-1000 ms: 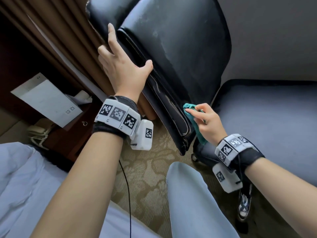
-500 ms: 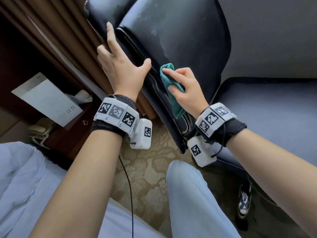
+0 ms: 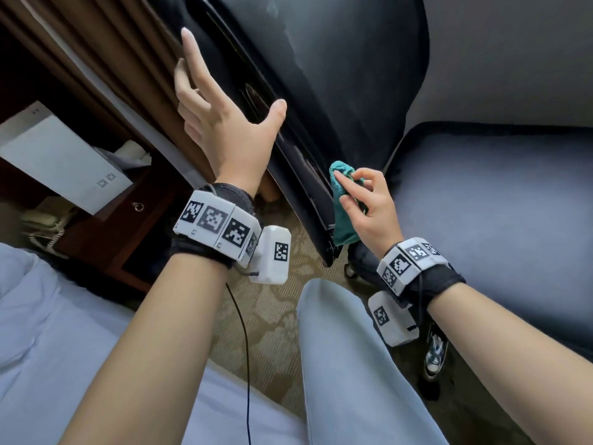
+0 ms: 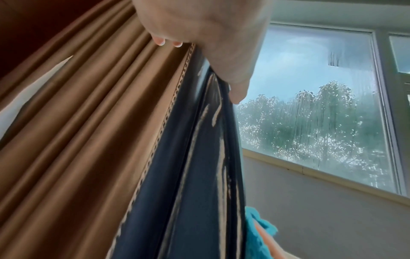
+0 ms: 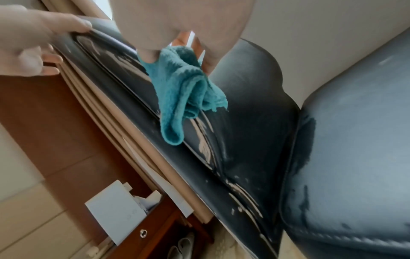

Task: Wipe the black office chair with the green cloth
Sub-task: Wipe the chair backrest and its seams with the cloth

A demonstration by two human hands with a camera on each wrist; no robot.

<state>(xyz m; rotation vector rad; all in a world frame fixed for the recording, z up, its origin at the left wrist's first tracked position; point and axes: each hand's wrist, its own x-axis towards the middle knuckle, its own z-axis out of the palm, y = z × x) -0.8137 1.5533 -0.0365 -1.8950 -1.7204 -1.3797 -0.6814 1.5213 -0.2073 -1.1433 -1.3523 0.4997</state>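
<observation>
The black office chair's backrest [image 3: 337,75] stands tilted in front of me, its worn seat [image 3: 497,203] to the right. My left hand [image 3: 224,123] grips the backrest's left side edge, thumb on the front and fingers behind it [image 5: 48,59]. My right hand [image 3: 369,203] pinches the bunched green cloth [image 3: 341,216] and presses it against the lower end of that same edge. In the right wrist view the cloth [image 5: 182,91] hangs from the fingers over the scuffed side seam. The left wrist view catches a corner of the cloth [image 4: 255,236] at the bottom.
A brown curtain [image 3: 106,59] hangs right behind the backrest. A wooden nightstand carries a white box [image 3: 64,155], with a phone [image 3: 45,220] below. A white bed [image 3: 48,316] is at the lower left; my leg [image 3: 346,364] and a thin black cable [image 3: 244,348] cross the patterned carpet.
My right hand ran the cloth up the backrest's edge to near the left thumb, then back down to its lower end. The left hand kept its hold.
</observation>
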